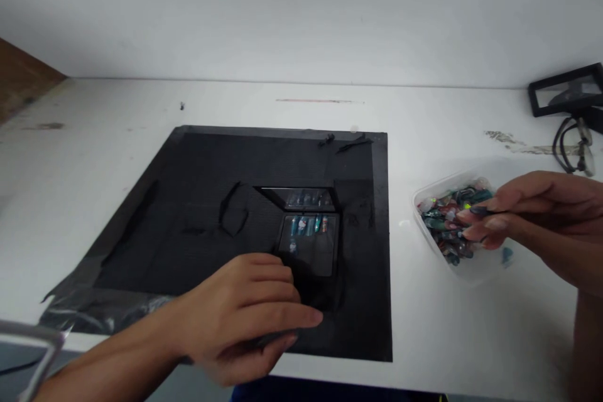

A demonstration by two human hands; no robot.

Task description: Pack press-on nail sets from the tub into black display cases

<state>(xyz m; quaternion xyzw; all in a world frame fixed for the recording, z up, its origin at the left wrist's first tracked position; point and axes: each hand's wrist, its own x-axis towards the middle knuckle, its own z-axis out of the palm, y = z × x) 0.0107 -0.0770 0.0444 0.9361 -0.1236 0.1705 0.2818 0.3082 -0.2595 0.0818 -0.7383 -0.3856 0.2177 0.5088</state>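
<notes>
A small black case (308,259) with a raised mirrored lid (308,199) lies open on the black mat (164,201). Several decorated false nails (303,226) stand in a row at its top, and one more lies below them at the left. My left hand (249,320) rests at the case's lower left, fingers curled but apart, holding nothing visible. At the right, my right hand (527,213) pinches a dark false nail (479,210) over a clear plastic tub (426,232) heaped with colourful nails (443,223).
Eyeglasses (585,154) and a black frame (565,91) lie at the far right of the white table (226,103). Clear plastic film (103,314) is at the mat's lower left. A light-framed object (28,333) stands at the lower left corner.
</notes>
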